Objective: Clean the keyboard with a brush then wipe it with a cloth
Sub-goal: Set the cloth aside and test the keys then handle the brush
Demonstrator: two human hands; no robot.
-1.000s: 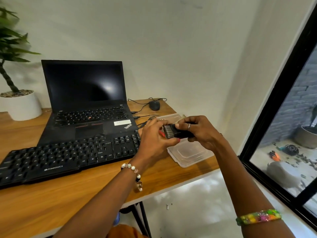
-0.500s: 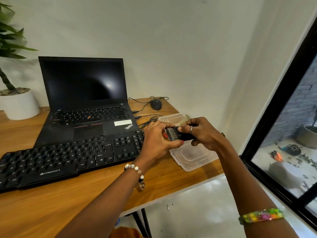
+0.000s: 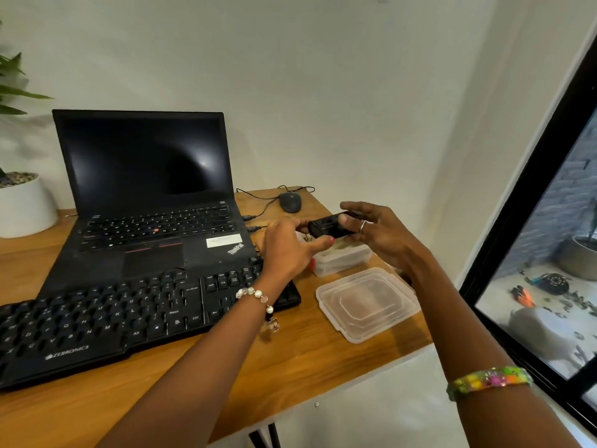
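A black Zebronics keyboard [image 3: 106,321] lies across the front left of the wooden desk [image 3: 290,367], in front of an open black laptop [image 3: 151,202]. Both hands hold a small black brush [image 3: 329,228] in the air, above an open clear plastic box [image 3: 342,258] at the right of the desk. My left hand [image 3: 290,250] pinches the brush's left end. My right hand [image 3: 374,231] grips its right end from behind. The bristles are not visible now. No cloth is in view.
The box's clear lid [image 3: 368,303] lies flat near the desk's right edge. A dark mouse [image 3: 289,202] with its cable sits at the back right. A white plant pot [image 3: 26,205] stands at the far left. A black window frame [image 3: 529,221] is on the right.
Both hands have lifted the brush slightly up and away from me. The bristles seen at its left end earlier no longer show.
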